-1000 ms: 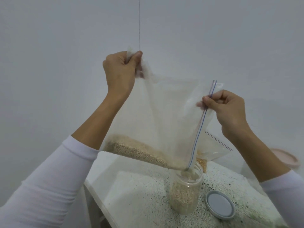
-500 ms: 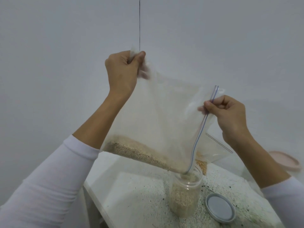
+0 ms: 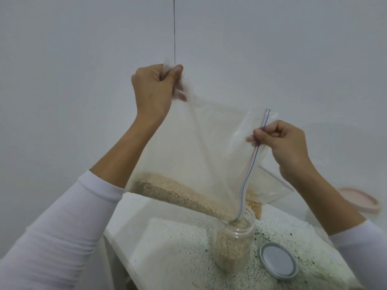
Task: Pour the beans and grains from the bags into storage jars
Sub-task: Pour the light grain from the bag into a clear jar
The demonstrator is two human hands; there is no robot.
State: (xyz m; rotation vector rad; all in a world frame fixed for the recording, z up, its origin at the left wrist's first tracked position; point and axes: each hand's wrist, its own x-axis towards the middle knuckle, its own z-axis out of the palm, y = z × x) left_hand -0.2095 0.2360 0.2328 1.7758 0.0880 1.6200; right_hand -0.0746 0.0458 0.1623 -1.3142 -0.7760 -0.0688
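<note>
Roughly half done: both hands, left hand (image 3: pixel 154 88) and right hand (image 3: pixel 287 143), pinch the zip bag (image 3: pixel 209 147); grain (image 3: pixel 173 191) left, jar (image 3: pixel 232 245) partly filled.

The person wears a white top with long sleeves. The left sleeve (image 3: pixel 62 222) fills the lower left of the frame. It is pushed up, so it stops partway along the arm, and the cuff makes a soft thick band. The cloth looks smooth and stretchy, with small folds and ripples near the bottom edge. The right sleeve (image 3: pixel 362 245) shows at the lower right, white too, ending partway up the arm. Both hands, the left hand (image 3: pixel 152 88) and the right hand (image 3: pixel 287 143), are bare.
</note>
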